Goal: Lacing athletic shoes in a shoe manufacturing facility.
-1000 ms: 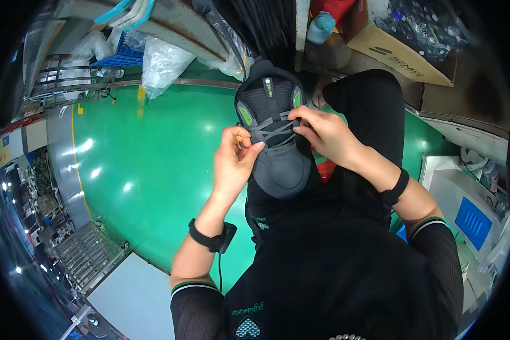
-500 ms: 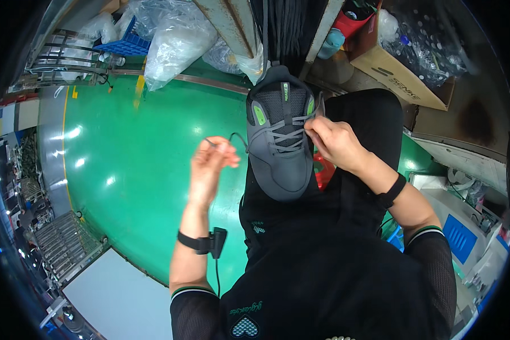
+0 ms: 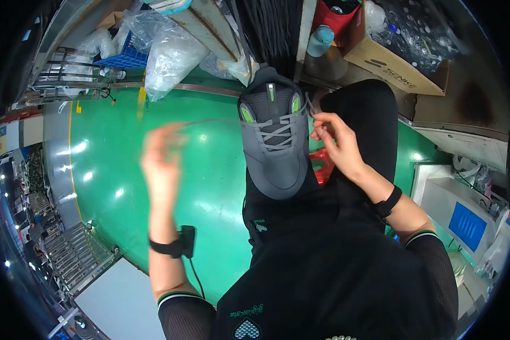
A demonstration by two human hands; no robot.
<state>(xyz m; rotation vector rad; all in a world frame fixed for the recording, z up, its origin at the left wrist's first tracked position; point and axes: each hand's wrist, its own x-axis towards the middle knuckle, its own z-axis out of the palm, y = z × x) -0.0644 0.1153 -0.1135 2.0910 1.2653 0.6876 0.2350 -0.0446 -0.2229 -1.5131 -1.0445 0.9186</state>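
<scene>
Shoe [image 3: 277,170]: lacing [image 3: 277,136] upward, presumably for two-handed access | Left hand [image 3: 163,150]: blurred, pinching outstretched left lace [image 3: 212,120] | Right hand [image 3: 335,136]: curled near right lace [image 3: 310,105], grip unclear

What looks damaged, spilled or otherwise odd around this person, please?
A dark brown patch on the panel at the far right, beside the cardboard box, stands out: it is darker than the surface around it, like rust or a stain; I cannot tell which. On the grey shoe, no damage shows.

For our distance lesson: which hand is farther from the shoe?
The left hand, out over the green floor; the right hand is close beside the shoe.
</scene>
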